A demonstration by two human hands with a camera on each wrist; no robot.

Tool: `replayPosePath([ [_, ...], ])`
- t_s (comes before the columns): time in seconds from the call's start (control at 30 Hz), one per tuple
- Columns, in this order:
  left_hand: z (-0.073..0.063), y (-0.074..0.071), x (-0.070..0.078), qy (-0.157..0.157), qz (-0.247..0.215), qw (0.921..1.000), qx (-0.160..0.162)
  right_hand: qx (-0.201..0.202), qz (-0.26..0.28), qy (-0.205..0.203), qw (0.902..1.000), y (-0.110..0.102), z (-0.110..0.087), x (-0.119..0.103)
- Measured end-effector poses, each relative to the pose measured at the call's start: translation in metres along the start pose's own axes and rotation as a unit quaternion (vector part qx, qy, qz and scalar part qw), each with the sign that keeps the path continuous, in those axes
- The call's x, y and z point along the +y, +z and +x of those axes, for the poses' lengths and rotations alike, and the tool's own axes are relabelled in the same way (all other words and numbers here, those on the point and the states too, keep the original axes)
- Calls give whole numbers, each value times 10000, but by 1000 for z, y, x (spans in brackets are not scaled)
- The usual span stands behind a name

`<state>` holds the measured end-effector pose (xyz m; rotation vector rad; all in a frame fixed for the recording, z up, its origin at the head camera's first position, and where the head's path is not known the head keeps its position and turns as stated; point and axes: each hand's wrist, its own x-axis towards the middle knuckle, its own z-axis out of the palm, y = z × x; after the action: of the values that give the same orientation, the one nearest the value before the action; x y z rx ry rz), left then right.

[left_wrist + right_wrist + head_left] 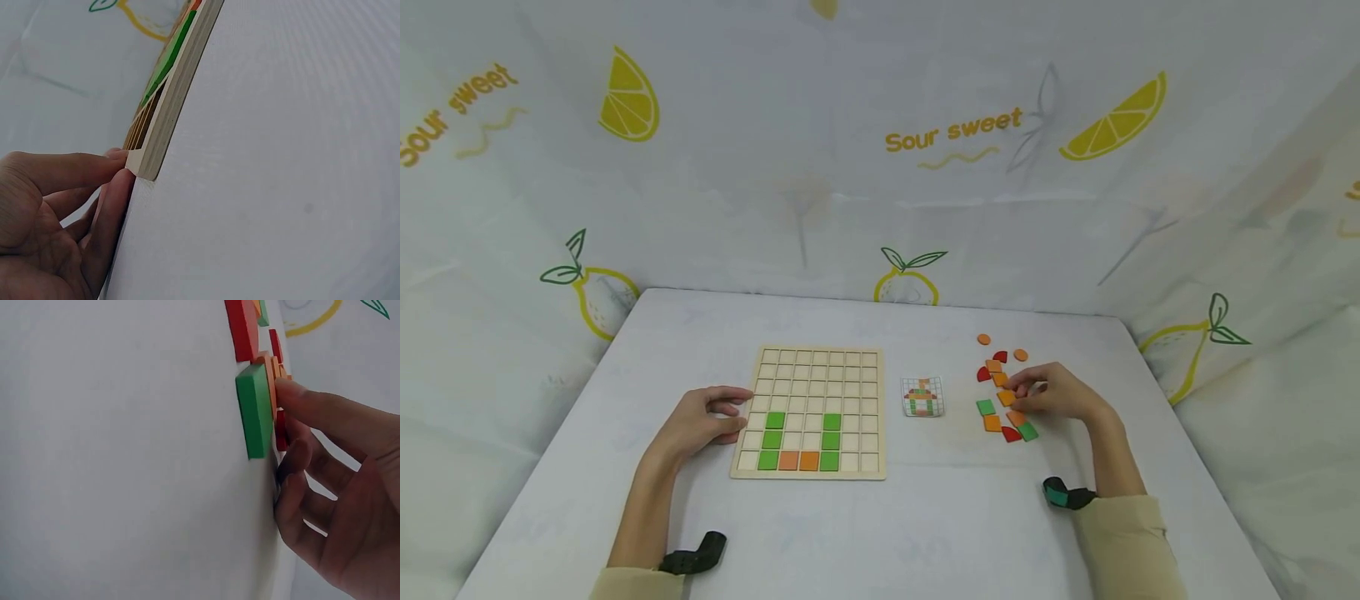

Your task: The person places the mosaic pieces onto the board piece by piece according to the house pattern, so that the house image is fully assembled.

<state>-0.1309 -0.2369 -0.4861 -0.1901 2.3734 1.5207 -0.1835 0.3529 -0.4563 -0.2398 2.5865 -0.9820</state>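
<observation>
A wooden grid board (pixel 816 388) lies on the table, holding green square tiles (pixel 831 439) in two columns and two orange square tiles (pixel 799 461) between their lower ends. My left hand (pixel 696 423) touches the board's left edge with thumb and fingertips; in the left wrist view the thumb rests at the frame's corner. Over the loose tiles on the right, my right hand (pixel 1056 392) has its thumb and index finger apart, close beside an orange square tile (pixel 1006 398). The right wrist view shows the thumb tip overlapping orange tiles, with a green tile (pixel 253 412) nearer the camera.
A small pattern card (pixel 922 397) lies between the board and the loose pieces. Red quarter-circle pieces (pixel 1011 434), orange discs (pixel 983 339) and a green tile (pixel 986 407) lie around the right hand. White fabric with lemon prints (pixel 906 287) hangs behind the table.
</observation>
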Motion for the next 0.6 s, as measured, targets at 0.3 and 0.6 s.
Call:
replayPosePath([
  [0.3,0,0,0,-4,-26,10000,-6,-55,78,-145,9998,-3,5,7],
  [0.6,-1,1,-1,35,26,10000,-52,-128,65,-251,9996,-4,8,11],
])
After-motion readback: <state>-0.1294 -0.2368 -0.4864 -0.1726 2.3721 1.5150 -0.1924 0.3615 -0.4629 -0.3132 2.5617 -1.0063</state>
